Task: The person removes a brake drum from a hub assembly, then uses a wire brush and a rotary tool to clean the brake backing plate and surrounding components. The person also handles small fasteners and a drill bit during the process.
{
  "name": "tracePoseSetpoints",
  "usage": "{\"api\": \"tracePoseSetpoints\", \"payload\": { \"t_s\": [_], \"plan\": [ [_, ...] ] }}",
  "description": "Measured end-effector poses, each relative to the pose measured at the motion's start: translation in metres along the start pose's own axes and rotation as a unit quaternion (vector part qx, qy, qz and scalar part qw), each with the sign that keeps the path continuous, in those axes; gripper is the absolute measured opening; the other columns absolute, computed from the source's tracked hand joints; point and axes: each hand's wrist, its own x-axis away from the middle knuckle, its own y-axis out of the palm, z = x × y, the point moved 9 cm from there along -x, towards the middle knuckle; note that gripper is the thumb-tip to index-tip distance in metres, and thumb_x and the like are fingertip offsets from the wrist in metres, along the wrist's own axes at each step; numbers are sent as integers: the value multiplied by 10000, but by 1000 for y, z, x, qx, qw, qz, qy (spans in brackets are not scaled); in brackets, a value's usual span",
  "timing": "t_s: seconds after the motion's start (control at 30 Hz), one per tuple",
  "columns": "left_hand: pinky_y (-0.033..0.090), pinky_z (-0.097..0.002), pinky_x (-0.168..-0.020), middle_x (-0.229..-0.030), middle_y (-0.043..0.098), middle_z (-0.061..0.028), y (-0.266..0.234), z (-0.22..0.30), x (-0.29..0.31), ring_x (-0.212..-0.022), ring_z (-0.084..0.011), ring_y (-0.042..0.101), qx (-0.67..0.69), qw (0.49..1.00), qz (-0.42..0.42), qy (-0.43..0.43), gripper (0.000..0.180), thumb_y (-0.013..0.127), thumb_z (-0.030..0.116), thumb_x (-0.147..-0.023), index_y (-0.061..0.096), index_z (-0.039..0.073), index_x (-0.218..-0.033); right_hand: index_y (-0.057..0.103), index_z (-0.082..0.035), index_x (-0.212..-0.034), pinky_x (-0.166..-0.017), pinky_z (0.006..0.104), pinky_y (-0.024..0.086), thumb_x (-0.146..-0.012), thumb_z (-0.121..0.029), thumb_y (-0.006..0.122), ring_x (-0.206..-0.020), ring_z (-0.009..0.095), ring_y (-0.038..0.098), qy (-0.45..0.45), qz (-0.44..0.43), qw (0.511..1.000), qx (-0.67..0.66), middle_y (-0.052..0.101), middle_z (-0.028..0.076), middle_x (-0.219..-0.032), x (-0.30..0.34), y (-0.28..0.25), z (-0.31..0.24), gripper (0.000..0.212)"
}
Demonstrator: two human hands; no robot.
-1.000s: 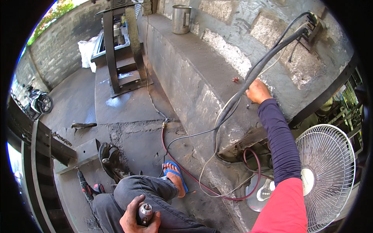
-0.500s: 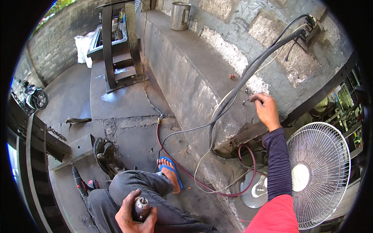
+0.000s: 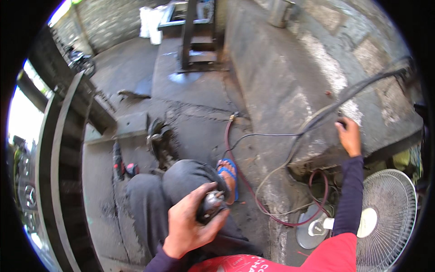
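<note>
In front of my knees, my left hand (image 3: 192,222) is wrapped round a dark, rounded tool with a silver metal head and a short spindle at its tip (image 3: 212,202); its exact kind does not show. My right arm stretches out to the concrete ledge (image 3: 281,77) at the right. There my right hand (image 3: 350,136) has its fingers curled together near the ledge's surface, with something small and dark at the fingertips that is too blurred to name. A small red piece (image 3: 328,93) lies farther back on that ledge.
A cordless drill (image 3: 118,161) stands by a steel bar at the left. Black cables (image 3: 331,109) cross the ledge, and a red hose (image 3: 247,181) runs over the floor. A white fan (image 3: 385,222) stands beside my right arm. Steel beams (image 3: 68,172) rise at the far left.
The whole view has swung, so the surroundings sit farther right. My left hand has lifted the tool and tilted it rightward. My right hand's fingers have closed near the ledge.
</note>
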Motion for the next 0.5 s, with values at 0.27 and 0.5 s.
{"api": "tracePoseSetpoints", "payload": {
  "t_s": [0.27,0.5],
  "plan": [
    [595,-362,-840,-1066,750,-181,2,3,-2,-941,-316,771,0,999,-19,25,581,879,136,-764,658,18,-1288,786,-22,-1041,-812,333,572,-820,-36,807,-911,229,721,-128,-264,878,-379,734,116,-1003,138,24,-242,222],
    [596,-365,-815,-1053,753,-161,-5,-4,1,-925,-310,770,10,1000,-6,20,563,875,131,-779,665,25,-1291,777,-22,-1101,-813,353,588,-863,-70,830,-921,262,738,-241,-295,813,-440,741,152,-1027,146,31,-322,248]
  ]
}}
